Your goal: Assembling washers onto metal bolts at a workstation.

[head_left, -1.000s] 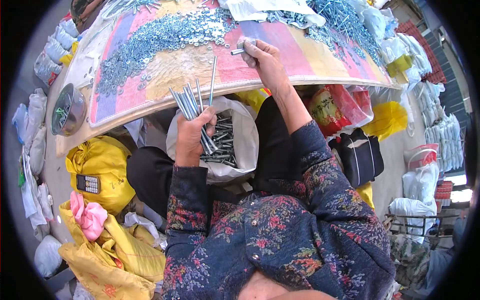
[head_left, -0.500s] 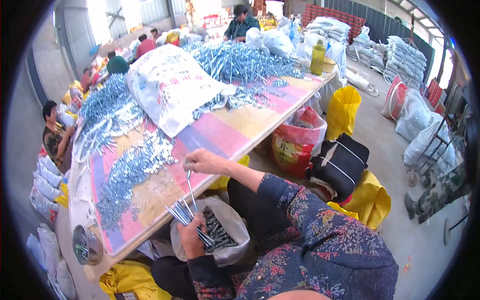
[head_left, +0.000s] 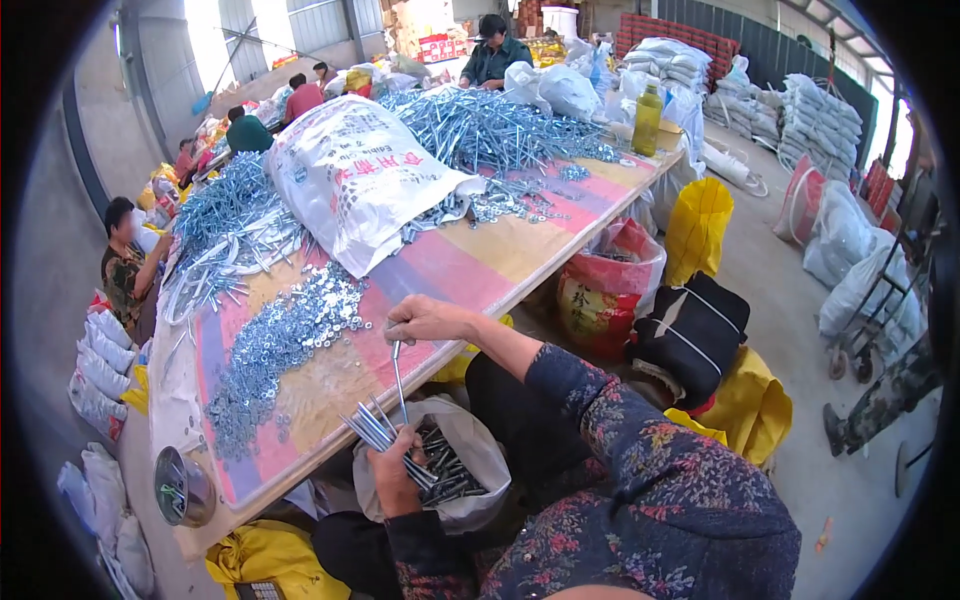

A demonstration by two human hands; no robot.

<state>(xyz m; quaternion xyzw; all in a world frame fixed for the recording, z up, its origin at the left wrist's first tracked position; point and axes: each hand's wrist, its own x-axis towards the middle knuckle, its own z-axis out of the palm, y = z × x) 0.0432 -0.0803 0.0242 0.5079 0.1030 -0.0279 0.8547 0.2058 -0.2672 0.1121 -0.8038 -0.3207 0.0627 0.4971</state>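
My left hand [head_left: 395, 478] is closed around a bundle of long, thin metal bolts [head_left: 370, 427], held above an open white sack [head_left: 488, 478]. Inside that sack lie more bolts [head_left: 452, 466] with darker sleeves or ends. At the table's near edge, my right hand [head_left: 430, 321] pinches the upper end of a single metal bolt [head_left: 399, 375]; its lower end meets the bundle at my left hand. Whether a small part sits at my right fingertips is hidden. Beyond the hands, a heap of small shiny washers or nuts [head_left: 290, 335] is spread across the striped tabletop [head_left: 470, 265].
A white printed sack [head_left: 365, 190] lies on the table before heaps of long bolts [head_left: 500, 130]. A metal bowl [head_left: 184, 488] sits at the near left corner. Right of me are a red sack [head_left: 612, 285] and a black bundle [head_left: 690, 335]. Other people work around the table.
The view has shifted slightly, so the scene sits a little farther right. Both hands keep their grips. At the far right, a camouflage-clad leg has moved toward the edge.
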